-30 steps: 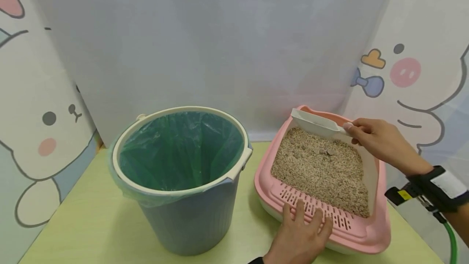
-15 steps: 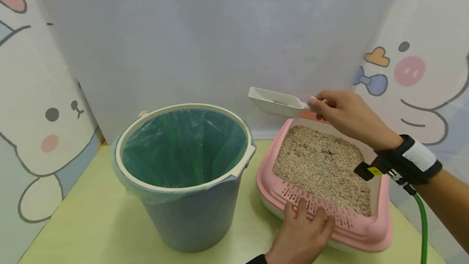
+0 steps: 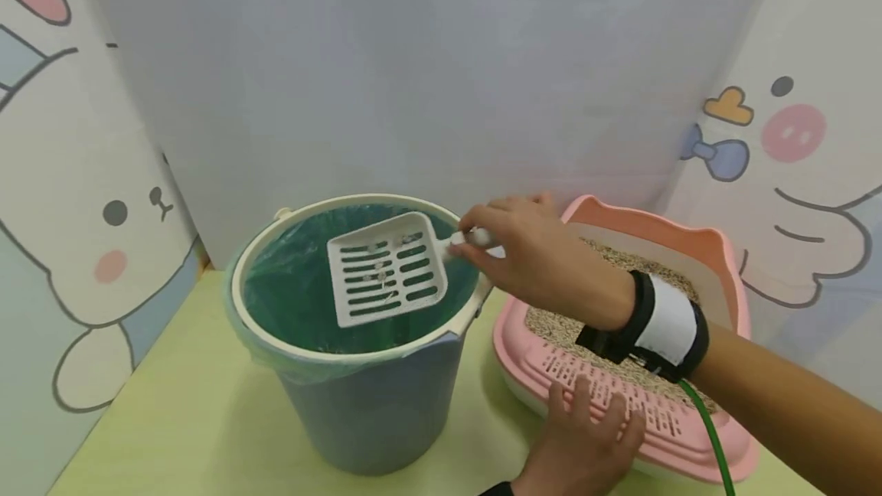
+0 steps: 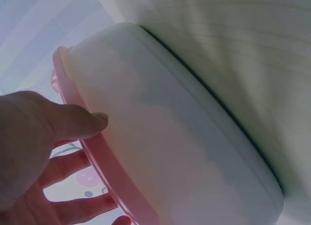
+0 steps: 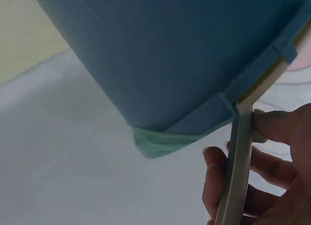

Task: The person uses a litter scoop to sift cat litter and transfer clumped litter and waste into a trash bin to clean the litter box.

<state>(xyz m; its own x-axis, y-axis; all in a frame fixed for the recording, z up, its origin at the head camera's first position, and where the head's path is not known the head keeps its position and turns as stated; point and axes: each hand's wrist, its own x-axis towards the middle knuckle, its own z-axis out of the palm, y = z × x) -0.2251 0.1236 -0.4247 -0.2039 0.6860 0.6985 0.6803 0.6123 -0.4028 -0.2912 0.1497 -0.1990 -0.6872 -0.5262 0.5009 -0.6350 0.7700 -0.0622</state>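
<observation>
Desk: pale yellow-green
Bucket: left, lined with green plastic
Scoop: above bucket, bearing small bits
Right grip: pinching scoop's handle
Left grip: pinching litter box's near rim
Litter box: right, holding litter

Right arm stretched across, left hand set low

So the right hand is curled into a grip, right thumb set opposite the right fingers. Left hand's placed back side up, left fingers spread, left thumb held apart from them.
</observation>
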